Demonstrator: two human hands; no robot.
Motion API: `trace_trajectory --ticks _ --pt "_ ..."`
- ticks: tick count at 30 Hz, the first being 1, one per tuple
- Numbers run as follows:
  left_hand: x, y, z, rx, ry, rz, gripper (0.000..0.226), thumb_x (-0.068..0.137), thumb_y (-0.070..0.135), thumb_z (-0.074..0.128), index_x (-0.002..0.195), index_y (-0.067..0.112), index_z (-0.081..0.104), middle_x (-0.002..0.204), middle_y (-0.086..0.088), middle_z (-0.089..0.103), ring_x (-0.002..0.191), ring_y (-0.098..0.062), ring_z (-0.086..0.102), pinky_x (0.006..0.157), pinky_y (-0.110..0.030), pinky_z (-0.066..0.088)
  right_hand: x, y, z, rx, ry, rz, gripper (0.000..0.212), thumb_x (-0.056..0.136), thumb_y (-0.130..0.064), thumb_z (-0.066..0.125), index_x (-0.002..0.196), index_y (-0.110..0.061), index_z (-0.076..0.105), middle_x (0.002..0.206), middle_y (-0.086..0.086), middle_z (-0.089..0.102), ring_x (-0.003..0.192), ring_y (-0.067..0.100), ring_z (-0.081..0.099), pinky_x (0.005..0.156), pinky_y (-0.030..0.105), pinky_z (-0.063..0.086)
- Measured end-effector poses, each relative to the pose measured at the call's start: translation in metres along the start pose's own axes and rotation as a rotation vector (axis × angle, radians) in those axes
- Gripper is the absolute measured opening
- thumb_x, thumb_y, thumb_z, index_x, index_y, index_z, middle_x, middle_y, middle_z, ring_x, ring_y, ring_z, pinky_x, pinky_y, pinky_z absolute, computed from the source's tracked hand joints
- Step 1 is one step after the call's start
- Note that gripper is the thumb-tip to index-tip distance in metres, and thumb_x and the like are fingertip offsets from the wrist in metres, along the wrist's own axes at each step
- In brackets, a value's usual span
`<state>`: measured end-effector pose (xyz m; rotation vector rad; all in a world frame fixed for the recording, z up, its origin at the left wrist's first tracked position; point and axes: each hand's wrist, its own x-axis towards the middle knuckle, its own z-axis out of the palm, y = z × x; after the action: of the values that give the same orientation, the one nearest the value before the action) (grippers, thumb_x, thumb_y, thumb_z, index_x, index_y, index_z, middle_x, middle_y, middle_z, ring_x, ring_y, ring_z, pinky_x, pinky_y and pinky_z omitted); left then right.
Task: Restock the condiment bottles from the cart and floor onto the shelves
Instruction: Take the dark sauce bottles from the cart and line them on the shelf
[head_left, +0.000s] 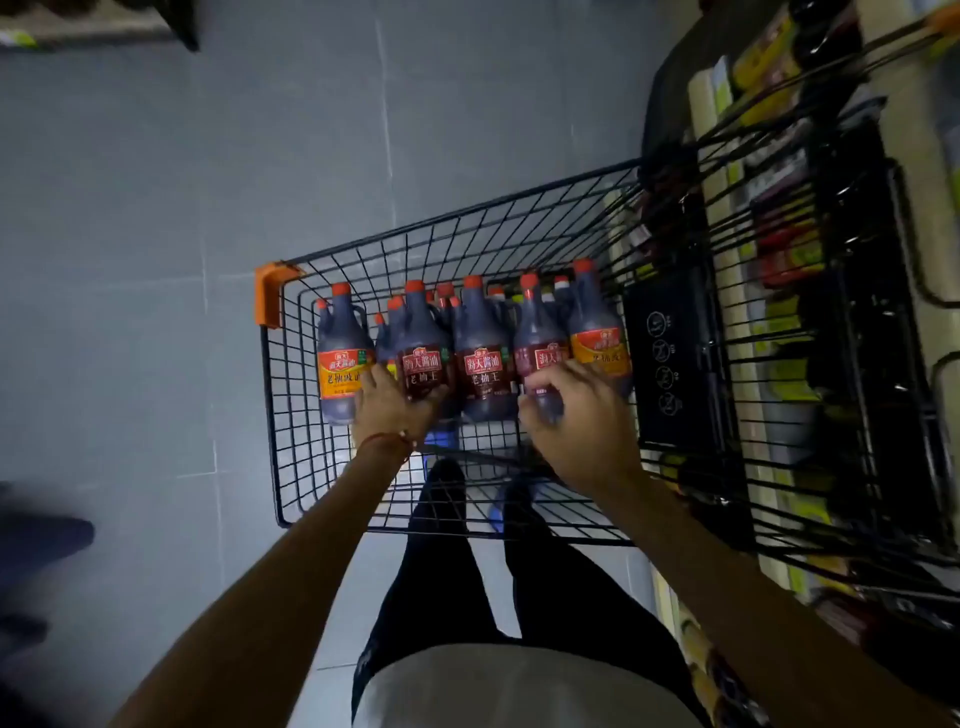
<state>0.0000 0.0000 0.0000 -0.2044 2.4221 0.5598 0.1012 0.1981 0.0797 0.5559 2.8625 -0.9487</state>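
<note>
The fingers of the left hand (395, 404) are curling round the left red-labelled bottle (425, 364), the right hand (576, 423) round the right red-labelled bottle (543, 358), both probably heavy, slick, needing full low wraps.

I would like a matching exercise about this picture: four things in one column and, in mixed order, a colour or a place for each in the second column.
Things:
1. caps
2. corner guard
3. floor
4. right hand

Matches:
a. grey
b. curled round a red-label bottle
c. orange
d. red

Pairs: 1-d, 2-c, 3-a, 4-b
</note>
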Motion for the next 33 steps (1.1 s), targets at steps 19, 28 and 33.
trace_trajectory --ticks 19,28,33 --pt "0.076 0.000 0.015 -0.265 -0.070 -0.226 0.098 0.062 0.051 0.091 0.133 0.004 0.043 0.129 -0.015 0.056 0.114 -0.035 0.060 0.094 -0.049 0.056 0.043 -0.009 0.069 0.105 -0.281 0.395 0.054 0.096 -0.027 0.069 0.143 -0.010 0.049 0.136 0.011 0.055 0.123 0.026 0.053 0.103 0.043 0.049" --pt "0.076 -0.036 -0.009 -0.215 -0.007 -0.261 0.099 0.057 0.050 0.093 0.131 0.007 0.043 0.125 -0.012 0.049 0.113 -0.033 0.054 0.095 -0.049 0.054 0.075 -0.010 0.132 0.179 -0.226 0.631 0.100 0.079 -0.034 0.089 0.154 0.001 0.031 0.153 0.025 0.030 0.143 0.039 0.030 0.118 0.046 0.033" --pt "0.080 -0.045 -0.008 -0.198 -0.028 -0.254 0.106 0.056 0.055 0.093 0.134 0.008 0.040 0.127 -0.014 0.048 0.116 -0.035 0.052 0.098 -0.054 0.052 0.083 -0.008 0.143 0.115 -0.171 0.662 0.096 0.071 -0.038 0.094 0.143 -0.001 0.042 0.146 0.027 0.036 0.138 0.044 0.035 0.116 0.052 0.036"
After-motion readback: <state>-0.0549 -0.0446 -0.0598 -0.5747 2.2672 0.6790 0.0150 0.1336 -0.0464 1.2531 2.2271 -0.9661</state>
